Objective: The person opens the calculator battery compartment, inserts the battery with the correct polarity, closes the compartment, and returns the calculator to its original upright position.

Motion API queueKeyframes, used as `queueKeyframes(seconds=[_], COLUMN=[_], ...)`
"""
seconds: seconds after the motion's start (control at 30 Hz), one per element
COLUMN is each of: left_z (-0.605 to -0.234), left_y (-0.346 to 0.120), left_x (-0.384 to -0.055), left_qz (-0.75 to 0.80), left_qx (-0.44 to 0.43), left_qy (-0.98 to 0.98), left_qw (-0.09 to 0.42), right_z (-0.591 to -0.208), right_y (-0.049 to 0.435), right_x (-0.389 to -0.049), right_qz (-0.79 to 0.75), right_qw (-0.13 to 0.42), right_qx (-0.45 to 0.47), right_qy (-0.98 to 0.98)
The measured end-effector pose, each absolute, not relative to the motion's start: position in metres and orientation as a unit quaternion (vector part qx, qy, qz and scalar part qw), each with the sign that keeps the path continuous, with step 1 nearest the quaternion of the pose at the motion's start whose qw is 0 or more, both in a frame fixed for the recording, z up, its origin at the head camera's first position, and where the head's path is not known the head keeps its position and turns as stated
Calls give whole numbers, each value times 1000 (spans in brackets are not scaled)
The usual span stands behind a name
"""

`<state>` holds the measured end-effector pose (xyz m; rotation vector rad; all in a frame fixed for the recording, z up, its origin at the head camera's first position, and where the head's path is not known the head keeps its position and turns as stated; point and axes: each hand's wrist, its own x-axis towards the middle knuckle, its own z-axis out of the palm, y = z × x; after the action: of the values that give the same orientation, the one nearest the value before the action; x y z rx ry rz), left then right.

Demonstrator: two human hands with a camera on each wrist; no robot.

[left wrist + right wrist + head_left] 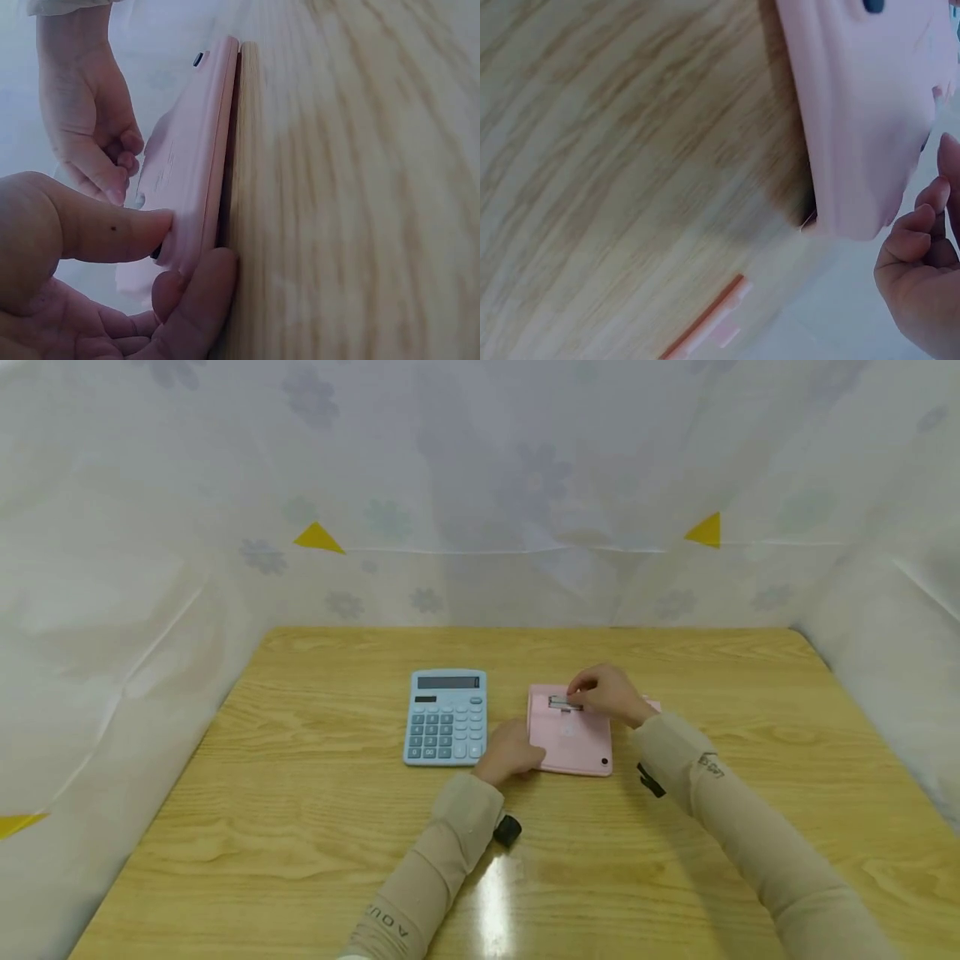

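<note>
A pink calculator (pixel 573 747) lies back side up on the table, with a slot-like battery compartment (pixel 558 702) uncovered near its far edge. My left hand (pixel 510 750) grips its near left corner. In the left wrist view the thumb (pixel 127 232) presses on the back and curled fingers (pixel 206 296) brace the lower edge. Over the compartment, my right hand (pixel 606 693) has its fingers bent, fingertips right at the slot. I cannot tell whether they pinch anything. The right wrist view shows the right hand (pixel 922 277) beside the pink casing (pixel 862 135).
A light blue calculator (pixel 446 718) lies face up just left of the left hand, its display showing a digit. Something small and pink (pixel 654 703) shows behind the right wrist. White flowered sheeting (pixel 480 485) surrounds the wooden table (pixel 285 827) at the back and sides.
</note>
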<state>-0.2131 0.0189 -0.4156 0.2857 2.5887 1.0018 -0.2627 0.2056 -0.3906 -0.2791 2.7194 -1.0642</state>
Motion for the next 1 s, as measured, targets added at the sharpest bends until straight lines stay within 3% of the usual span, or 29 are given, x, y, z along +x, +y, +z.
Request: queueKeyframes(seconds=[0.8,1.0], left_z=[-420,-420], left_y=[22,22], left_x=[-212,-211], left_qz=[372,373], left_qx=[93,95], left_qy=[912,913], left_qw=[145,138], right_z=[-383,-388], right_y=[267,278], right_x=[-248,-248], right_qz=[-343,-305], right_qw=[69,107], right_qx=[-57,-72], right_qy=[935,944])
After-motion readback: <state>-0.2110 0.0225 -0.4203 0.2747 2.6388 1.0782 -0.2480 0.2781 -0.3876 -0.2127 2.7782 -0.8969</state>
